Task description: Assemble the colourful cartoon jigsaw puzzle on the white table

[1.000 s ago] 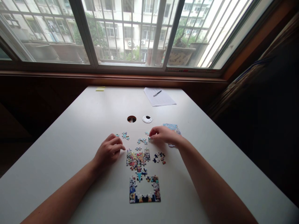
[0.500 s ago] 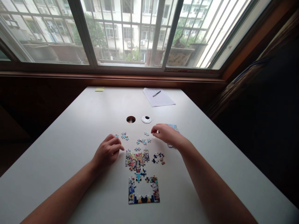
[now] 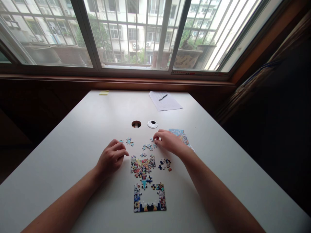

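My left hand (image 3: 114,153) rests on the table left of the puzzle, fingers loosely curled with the index finger stretched out, and nothing shows in it. Over the small loose blue puzzle pieces, my right hand (image 3: 166,141) reaches with thumb and index finger a little apart. Its fingertips partly cover a blue piece (image 3: 151,139); whether they touch it I cannot tell. Below lies a joined colourful puzzle section (image 3: 143,164). Nearer me is a puzzle frame section (image 3: 136,198) with a gap in its middle. Dark loose pieces (image 3: 165,164) lie to the right.
A colourful printed picture sheet (image 3: 179,133) lies partly behind my right wrist. More blue pieces (image 3: 129,141) sit near my left hand. Farther back are a table hole (image 3: 136,124), a round white cover (image 3: 152,124), paper (image 3: 167,103), a pen (image 3: 163,97) and yellow notes (image 3: 103,93).
My right hand has moved left and slightly down onto the loose blue pieces, uncovering more of the picture sheet. My left hand has stayed in place.
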{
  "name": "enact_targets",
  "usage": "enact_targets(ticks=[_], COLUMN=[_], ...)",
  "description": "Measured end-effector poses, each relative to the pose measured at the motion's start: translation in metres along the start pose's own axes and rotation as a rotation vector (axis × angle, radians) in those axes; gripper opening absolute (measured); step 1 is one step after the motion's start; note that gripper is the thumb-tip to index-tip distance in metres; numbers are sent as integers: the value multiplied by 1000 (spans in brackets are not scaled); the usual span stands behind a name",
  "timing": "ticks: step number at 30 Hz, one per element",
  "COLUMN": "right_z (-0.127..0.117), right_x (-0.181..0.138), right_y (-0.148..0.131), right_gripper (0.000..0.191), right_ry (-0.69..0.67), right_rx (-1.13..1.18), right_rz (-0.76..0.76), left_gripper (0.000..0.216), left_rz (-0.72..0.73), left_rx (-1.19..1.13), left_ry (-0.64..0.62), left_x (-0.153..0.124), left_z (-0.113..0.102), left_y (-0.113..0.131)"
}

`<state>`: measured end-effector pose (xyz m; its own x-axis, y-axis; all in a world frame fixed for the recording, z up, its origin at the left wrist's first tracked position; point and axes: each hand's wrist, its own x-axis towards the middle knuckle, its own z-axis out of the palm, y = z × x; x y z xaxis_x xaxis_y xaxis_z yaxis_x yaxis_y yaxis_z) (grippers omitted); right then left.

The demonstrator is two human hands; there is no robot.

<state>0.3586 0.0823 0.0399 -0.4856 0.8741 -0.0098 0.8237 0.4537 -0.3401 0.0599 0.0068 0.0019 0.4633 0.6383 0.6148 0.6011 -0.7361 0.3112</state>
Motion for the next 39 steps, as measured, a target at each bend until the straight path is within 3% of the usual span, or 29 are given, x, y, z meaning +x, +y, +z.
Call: enact_targets(ticks=[16,26,35,39], right_z=[-12,-18,-19,-13], right_x=[-3,-3,-16,-20], right_y=[5,1,-27,-49], right_gripper=[14,13,16,16], right_ry=[-85,-164,-74,4], right_rx=[46,-10,-268,-344], right_rz=[52,118,156,56], left_gripper=[33,31,32,32], left_rz=[-49,-74,-100,-104], left_rx=[-40,-42,-44,-31], left_ry=[184,208,201,205], left_x=[4,4,5,5], left_z=[-7,-8,-10,-10], left_y=[6,6,7,7])
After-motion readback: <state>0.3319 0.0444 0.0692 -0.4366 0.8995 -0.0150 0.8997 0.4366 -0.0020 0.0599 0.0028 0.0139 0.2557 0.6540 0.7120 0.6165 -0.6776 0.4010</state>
